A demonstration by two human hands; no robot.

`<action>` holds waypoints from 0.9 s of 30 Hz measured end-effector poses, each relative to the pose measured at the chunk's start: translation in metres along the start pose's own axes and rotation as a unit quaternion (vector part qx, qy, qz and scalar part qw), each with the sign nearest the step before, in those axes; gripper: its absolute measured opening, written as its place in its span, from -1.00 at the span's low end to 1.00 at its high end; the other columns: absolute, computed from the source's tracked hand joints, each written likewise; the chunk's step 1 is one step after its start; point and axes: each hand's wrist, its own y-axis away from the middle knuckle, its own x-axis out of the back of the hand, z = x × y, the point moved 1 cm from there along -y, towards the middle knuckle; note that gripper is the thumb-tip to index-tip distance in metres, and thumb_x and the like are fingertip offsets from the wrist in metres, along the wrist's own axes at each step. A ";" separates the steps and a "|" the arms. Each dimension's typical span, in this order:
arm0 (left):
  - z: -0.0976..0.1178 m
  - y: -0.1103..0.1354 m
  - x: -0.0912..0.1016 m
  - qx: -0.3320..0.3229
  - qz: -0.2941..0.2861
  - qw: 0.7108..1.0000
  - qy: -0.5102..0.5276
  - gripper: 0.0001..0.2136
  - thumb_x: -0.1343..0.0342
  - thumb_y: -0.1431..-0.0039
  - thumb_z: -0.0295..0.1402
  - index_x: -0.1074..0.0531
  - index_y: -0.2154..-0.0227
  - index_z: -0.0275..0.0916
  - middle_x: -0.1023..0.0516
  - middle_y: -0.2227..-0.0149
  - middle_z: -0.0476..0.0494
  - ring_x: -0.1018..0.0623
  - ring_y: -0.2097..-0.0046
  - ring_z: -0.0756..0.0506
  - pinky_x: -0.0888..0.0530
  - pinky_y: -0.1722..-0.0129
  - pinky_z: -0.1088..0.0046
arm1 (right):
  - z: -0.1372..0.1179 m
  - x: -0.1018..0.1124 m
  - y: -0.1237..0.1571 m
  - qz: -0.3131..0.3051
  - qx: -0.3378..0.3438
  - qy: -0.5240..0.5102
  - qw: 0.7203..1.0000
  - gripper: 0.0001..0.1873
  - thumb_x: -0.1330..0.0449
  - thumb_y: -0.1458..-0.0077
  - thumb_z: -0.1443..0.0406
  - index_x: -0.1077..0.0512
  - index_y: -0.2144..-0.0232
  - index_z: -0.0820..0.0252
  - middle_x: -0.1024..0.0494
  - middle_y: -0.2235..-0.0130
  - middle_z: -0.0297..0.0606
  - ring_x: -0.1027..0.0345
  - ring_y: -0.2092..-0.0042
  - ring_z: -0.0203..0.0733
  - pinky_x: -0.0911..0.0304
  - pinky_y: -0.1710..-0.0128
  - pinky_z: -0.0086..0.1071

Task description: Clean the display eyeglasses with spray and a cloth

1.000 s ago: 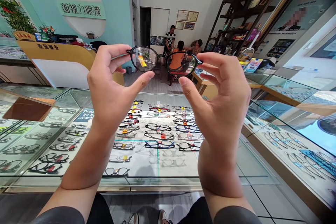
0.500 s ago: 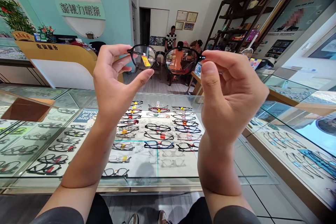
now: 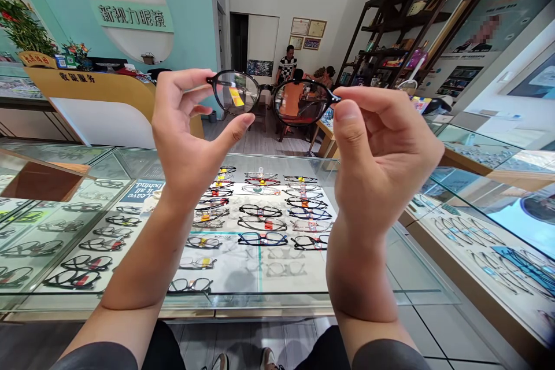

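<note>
Both hands hold up a pair of eyeglasses (image 3: 267, 87) at chest height or above, with round lenses and a shiny black frame. A yellow sticker shows on the left lens. My right hand (image 3: 381, 156) pinches the right hinge end between thumb and index finger. My left hand (image 3: 186, 127) has its index fingertip at the left hinge, with the other fingers curled behind it; its thumb stands apart below the lens. The temples are mostly hidden. The glasses tilt slightly, the right side lower. Under them is a glass display case (image 3: 234, 295) with several rows of eyeglasses (image 3: 262, 238).
A brown tray-like object (image 3: 43, 180) is at the left on the glass. Another display case (image 3: 485, 243) runs along the right. Behind are a yellow-and-white counter (image 3: 99, 110), a dark shelf (image 3: 390, 29), and people, one standing in a checkered shirt (image 3: 287, 66).
The eyeglasses have tilted a little, their left end rising slightly and right end dropping. Both hands stay nearly in place. The standing person in back has shifted slightly right.
</note>
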 end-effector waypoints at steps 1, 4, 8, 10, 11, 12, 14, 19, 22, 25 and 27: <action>0.002 0.002 0.001 -0.004 0.010 1.000 -0.004 -0.41 -0.44 -0.21 0.15 -0.42 -0.19 0.12 -0.59 -0.29 -0.11 -0.61 -0.35 -0.33 -0.71 -0.14 0.03 | 0.002 -0.001 -0.001 0.003 -0.001 0.001 1.000 -0.89 -0.29 -0.41 0.30 -0.65 0.11 0.02 -0.68 0.08 -0.22 -0.64 0.04 -0.08 -0.61 0.03 -0.12; 0.008 0.007 0.002 -0.015 0.029 0.999 -0.016 -0.39 -0.46 -0.20 0.12 -0.40 -0.18 0.07 -0.53 -0.33 -0.13 -0.52 -0.42 -0.34 -0.68 -0.18 0.05 | 0.009 -0.003 -0.004 0.003 -0.007 0.013 1.000 -0.91 -0.27 -0.42 0.28 -0.61 0.13 0.02 -0.70 0.12 -0.24 -0.65 0.07 -0.10 -0.62 0.04 -0.15; 0.013 0.013 0.001 -0.035 0.060 0.997 -0.042 -0.39 -0.50 -0.17 0.08 -0.39 -0.16 0.08 -0.53 -0.29 -0.15 -0.47 -0.45 -0.38 -0.66 -0.16 0.03 | 0.017 -0.003 -0.005 -0.002 -0.027 0.002 1.000 -0.88 -0.24 -0.44 0.24 -0.60 0.10 0.02 -0.71 0.08 -0.23 -0.67 0.04 -0.07 -0.63 0.02 -0.10; 0.013 0.015 0.000 -0.049 0.072 0.994 -0.059 -0.40 -0.49 -0.17 0.09 -0.39 -0.17 0.11 -0.53 -0.27 -0.15 -0.48 -0.44 -0.38 -0.66 -0.15 0.03 | 0.022 -0.003 -0.004 -0.022 -0.026 0.011 0.999 -0.80 -0.17 -0.50 0.17 -0.60 0.03 -0.03 -0.69 0.03 -0.23 -0.67 -0.02 -0.02 -0.62 -0.04 -0.01; 0.013 0.016 -0.001 -0.053 0.074 0.993 -0.070 -0.39 -0.49 -0.17 0.10 -0.39 -0.18 0.11 -0.52 -0.27 -0.15 -0.48 -0.44 -0.38 -0.66 -0.14 0.02 | 0.024 -0.003 -0.003 -0.032 -0.021 0.017 0.999 -0.76 -0.13 -0.52 0.12 -0.59 -0.01 -0.05 -0.68 0.00 -0.23 -0.67 -0.05 0.01 -0.61 -0.06 0.03; 0.013 0.017 -0.001 -0.055 0.075 0.992 -0.082 -0.38 -0.48 -0.18 0.11 -0.38 -0.19 0.11 -0.52 -0.27 -0.16 -0.48 -0.44 -0.38 -0.66 -0.14 0.02 | 0.026 -0.003 -0.003 -0.042 -0.017 0.022 0.999 -0.71 -0.09 -0.54 0.08 -0.58 -0.05 -0.07 -0.67 -0.02 -0.22 -0.67 -0.08 0.03 -0.61 -0.07 0.05; 0.013 0.018 -0.001 -0.058 0.073 0.991 -0.093 -0.37 -0.47 -0.18 0.13 -0.36 -0.19 0.10 -0.51 -0.27 -0.17 -0.49 -0.43 -0.38 -0.65 -0.14 0.01 | 0.030 -0.003 -0.002 -0.056 -0.015 0.039 0.998 -0.64 -0.04 -0.56 0.03 -0.57 -0.11 -0.08 -0.66 -0.05 -0.19 -0.67 -0.10 0.04 -0.62 -0.06 0.06; 0.011 0.015 -0.005 -0.146 0.110 0.983 -0.025 -0.48 -0.47 -0.24 0.00 -0.40 -0.14 0.06 -0.54 -0.13 -0.16 -0.55 -0.31 -0.33 -0.62 -0.03 0.05 | 0.031 -0.005 -0.005 -0.017 -0.057 -0.018 0.998 -0.78 -0.22 -0.48 0.12 -0.62 0.04 0.04 -0.72 0.04 -0.18 -0.67 0.04 -0.08 -0.59 0.04 -0.13; 0.003 0.010 -0.012 -0.211 0.150 0.966 -0.006 -0.44 -0.32 -0.27 0.23 -0.41 -0.14 0.01 -0.52 -0.05 -0.16 -0.58 -0.24 -0.32 -0.61 0.03 0.08 | 0.028 -0.005 -0.007 0.007 -0.104 -0.119 0.987 -0.88 -0.35 -0.37 0.22 -0.67 0.16 0.11 -0.73 0.16 -0.26 -0.62 0.17 -0.22 -0.53 0.11 -0.25; -0.008 0.008 -0.017 -0.207 0.132 0.969 0.011 -0.28 -0.27 -0.20 0.37 -0.34 -0.19 0.00 -0.45 -0.10 -0.18 -0.53 -0.33 -0.37 -0.61 -0.12 0.02 | 0.025 -0.004 -0.008 -0.003 -0.121 -0.137 0.983 -0.88 -0.34 -0.37 0.23 -0.69 0.17 0.09 -0.72 0.15 -0.32 -0.63 0.12 -0.25 -0.54 0.05 -0.25; -0.012 0.007 -0.018 -0.175 0.103 0.979 0.030 -0.28 -0.35 -0.19 0.31 -0.32 -0.22 0.03 -0.44 -0.18 -0.19 -0.50 -0.37 -0.38 -0.60 -0.19 0.00 | 0.023 -0.004 -0.008 -0.001 -0.112 -0.130 0.985 -0.89 -0.33 -0.38 0.23 -0.68 0.18 0.05 -0.71 0.15 -0.34 -0.64 0.10 -0.24 -0.56 0.01 -0.23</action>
